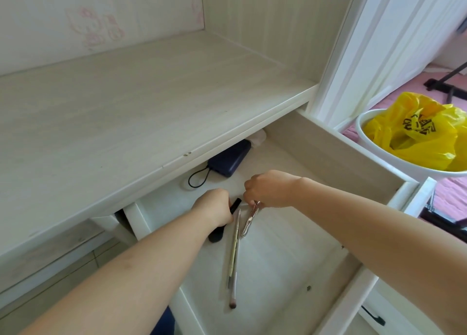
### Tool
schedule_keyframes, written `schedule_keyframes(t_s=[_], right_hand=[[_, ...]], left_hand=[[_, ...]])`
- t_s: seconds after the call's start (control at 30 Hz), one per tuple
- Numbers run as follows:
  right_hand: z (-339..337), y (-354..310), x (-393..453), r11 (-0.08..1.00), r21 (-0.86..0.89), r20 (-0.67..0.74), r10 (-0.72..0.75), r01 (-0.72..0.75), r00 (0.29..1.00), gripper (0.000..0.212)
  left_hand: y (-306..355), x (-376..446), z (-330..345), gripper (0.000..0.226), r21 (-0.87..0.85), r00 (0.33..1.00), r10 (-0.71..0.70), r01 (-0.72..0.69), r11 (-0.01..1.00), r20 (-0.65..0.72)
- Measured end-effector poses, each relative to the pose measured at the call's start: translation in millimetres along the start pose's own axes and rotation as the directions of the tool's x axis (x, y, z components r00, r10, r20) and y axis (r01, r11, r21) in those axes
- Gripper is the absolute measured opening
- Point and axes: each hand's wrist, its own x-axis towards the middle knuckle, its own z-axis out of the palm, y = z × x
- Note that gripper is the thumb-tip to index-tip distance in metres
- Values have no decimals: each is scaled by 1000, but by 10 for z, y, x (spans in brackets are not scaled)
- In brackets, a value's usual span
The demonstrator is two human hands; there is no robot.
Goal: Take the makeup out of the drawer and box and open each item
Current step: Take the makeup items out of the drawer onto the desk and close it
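Open drawer [328,155] under the desk [126,112], both hands inside it near the middle.

Left hand [214,208] grips a black brush [233,205]: fingers curled round the handle, its black tip sticks out just right of the knuckles, the dark brush head [216,236] pokes out on the near side below the wrist, lying on the drawer floor. Exact finger placement is hidden by the back of the hand.

Right hand [267,189] is knuckles up, fingertips bunched and pinching the far end of a silver metal tool [250,219], likely an eyelash curler. The tool hangs down and near from the fingertips, its lower end at or touching the drawer floor. The two hands are just beside each other, not touching.

Between the hands and running toward the viewer: two thin pencils/brushes [234,253] lying side by side on the drawer floor, far ends just beside the black brush tip, the near one ending in a small brush tip [232,304]. Neither hand touches them.

Far left in the drawer, partly under the desk edge: dark blue power bank [230,159] with a black loop cord [199,179]; a pale pinkish item [257,138] just behind it, unclear what.

Right of the drawer, outside it: white bin [374,155] with a yellow plastic bag [419,134]. Pink floor beyond. Cartoon cat stickers [93,27] on the far wall panel.
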Motion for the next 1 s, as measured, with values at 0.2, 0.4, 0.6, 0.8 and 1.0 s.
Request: schedule_keyframes(t_s=[0.2,0.4,0.6,0.8,1.0], right_hand=[[-57,90,-176,997,80,-26,25,-23,999,23],[-199,108,-611,826,548,-209,290,-134,934,13],[-473,-142,-857,423,904,-296,503,67,812,28],[-973,-407,-739,131,970,-245,553,207,797,15],[-1580,-680,-420,28,973,-207,546,230,812,7]], left_hand=[[-24,-61,-63,27,-86,999,-1,-2,996,-34],[72,-304,-223,22,-482,996,23,-63,874,-89],[93,-801,-516,22,-790,987,75,-161,592,-144],[-229,-1206,-1013,15,-878,972,80,-233,417,-220],[-720,-1459,-1429,15,-895,947,31,-313,318,-321]])
